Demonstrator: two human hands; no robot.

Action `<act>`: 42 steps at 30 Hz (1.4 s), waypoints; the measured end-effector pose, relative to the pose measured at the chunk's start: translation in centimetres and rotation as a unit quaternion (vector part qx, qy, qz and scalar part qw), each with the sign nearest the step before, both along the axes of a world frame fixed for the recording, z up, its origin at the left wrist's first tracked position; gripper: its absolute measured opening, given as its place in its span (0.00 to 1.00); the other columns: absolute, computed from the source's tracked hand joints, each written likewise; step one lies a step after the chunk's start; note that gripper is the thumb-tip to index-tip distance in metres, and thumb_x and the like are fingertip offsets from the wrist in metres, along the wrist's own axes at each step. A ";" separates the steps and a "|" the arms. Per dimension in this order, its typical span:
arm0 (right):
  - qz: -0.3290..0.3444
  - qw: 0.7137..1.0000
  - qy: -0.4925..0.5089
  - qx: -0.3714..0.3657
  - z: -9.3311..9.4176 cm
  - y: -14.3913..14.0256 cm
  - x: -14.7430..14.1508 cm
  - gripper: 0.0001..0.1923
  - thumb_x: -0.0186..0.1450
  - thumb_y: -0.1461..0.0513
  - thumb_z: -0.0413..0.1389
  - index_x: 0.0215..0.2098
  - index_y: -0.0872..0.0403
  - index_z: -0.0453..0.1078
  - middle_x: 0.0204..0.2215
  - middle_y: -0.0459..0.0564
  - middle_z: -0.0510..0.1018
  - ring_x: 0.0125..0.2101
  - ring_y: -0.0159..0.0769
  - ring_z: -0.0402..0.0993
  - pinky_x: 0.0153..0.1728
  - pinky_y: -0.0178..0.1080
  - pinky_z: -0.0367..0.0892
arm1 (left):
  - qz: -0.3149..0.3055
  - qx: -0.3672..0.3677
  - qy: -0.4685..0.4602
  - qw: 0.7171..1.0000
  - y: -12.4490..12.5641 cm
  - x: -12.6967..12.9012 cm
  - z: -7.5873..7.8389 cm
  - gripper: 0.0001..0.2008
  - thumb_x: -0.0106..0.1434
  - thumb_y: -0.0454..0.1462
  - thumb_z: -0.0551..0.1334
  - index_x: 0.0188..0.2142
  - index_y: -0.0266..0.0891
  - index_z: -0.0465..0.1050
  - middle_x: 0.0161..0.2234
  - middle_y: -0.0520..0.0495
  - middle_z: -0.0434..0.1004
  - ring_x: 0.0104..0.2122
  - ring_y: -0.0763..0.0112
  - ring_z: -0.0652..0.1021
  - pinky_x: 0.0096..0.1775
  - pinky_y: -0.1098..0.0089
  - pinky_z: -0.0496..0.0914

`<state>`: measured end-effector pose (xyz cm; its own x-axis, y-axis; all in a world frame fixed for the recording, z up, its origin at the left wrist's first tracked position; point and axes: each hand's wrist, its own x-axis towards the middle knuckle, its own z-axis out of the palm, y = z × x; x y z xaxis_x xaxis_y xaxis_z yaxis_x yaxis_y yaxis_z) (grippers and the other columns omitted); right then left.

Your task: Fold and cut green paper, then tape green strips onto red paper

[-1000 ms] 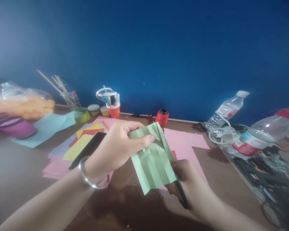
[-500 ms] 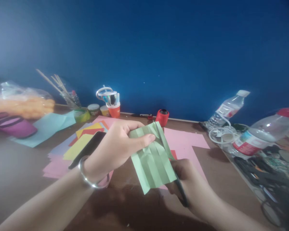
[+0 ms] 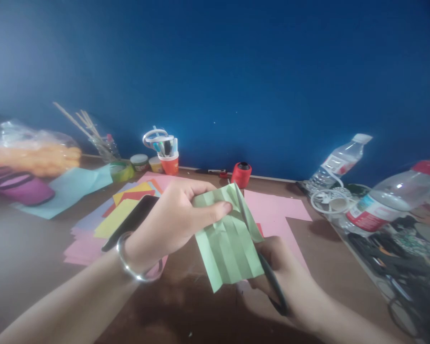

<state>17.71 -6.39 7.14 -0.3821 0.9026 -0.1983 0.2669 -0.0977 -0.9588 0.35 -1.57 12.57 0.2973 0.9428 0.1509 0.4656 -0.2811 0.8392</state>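
Note:
My left hand (image 3: 179,215) pinches a creased green paper (image 3: 229,253) near its upper left, the thumb lying on top. Dark-handled scissors (image 3: 274,286) are gripped in my right hand (image 3: 286,274). Their blades pass along the paper's right side, and a narrow green strip stands apart from the larger piece there. The paper's folds run roughly parallel down the sheet, and it is held above the table. My right fingers are partly hidden behind the paper and the handle.
Left of my hands, coloured sheets (image 3: 118,217) lie under a dark phone (image 3: 131,222). Pink paper (image 3: 272,205) lies on the right. A red cup (image 3: 170,165) and a red roll-shaped object (image 3: 241,176) stand by the wall. Bottles (image 3: 338,160) and cables (image 3: 331,200) crowd the right.
My right hand and the scissors have shifted slightly down and to the right. The strip at the paper's right edge leans farther away from the sheet. My left hand stays almost still.

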 end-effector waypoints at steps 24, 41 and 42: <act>-0.032 0.999 -0.029 0.033 0.0 0.1 -0.6 0.09 0.51 0.69 0.47 0.14 0.57 0.59 0.13 0.40 0.58 0.17 0.24 0.51 0.16 0.29 0.47 | 0.009 0.007 -0.009 1.000 -0.3 0.4 0.2 0.10 0.55 0.38 0.59 0.19 0.38 0.68 0.16 0.57 0.66 0.16 0.82 0.65 0.16 0.80 0.57; -0.022 0.999 0.036 0.020 0.5 0.0 -0.5 0.09 0.53 0.69 0.47 0.19 0.58 0.66 0.17 0.43 0.66 0.20 0.27 0.58 0.20 0.30 0.55 | 0.004 -0.011 0.008 1.000 -0.5 0.5 0.4 0.11 0.54 0.39 0.59 0.18 0.38 0.67 0.14 0.57 0.62 0.13 0.82 0.60 0.15 0.77 0.52; -0.018 0.999 0.041 0.026 0.6 0.0 -0.6 0.09 0.53 0.70 0.47 0.20 0.58 0.67 0.17 0.44 0.67 0.20 0.28 0.59 0.20 0.30 0.55 | 0.003 -0.012 0.009 1.000 -0.4 0.5 0.4 0.11 0.54 0.39 0.59 0.18 0.38 0.67 0.14 0.57 0.63 0.13 0.82 0.60 0.15 0.77 0.52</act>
<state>17.12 -6.37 7.72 -0.3614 0.9246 -0.1208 0.1850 -0.0559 -0.9811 0.83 -2.01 12.95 0.2932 0.9480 0.1237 0.4817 -0.2583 0.8374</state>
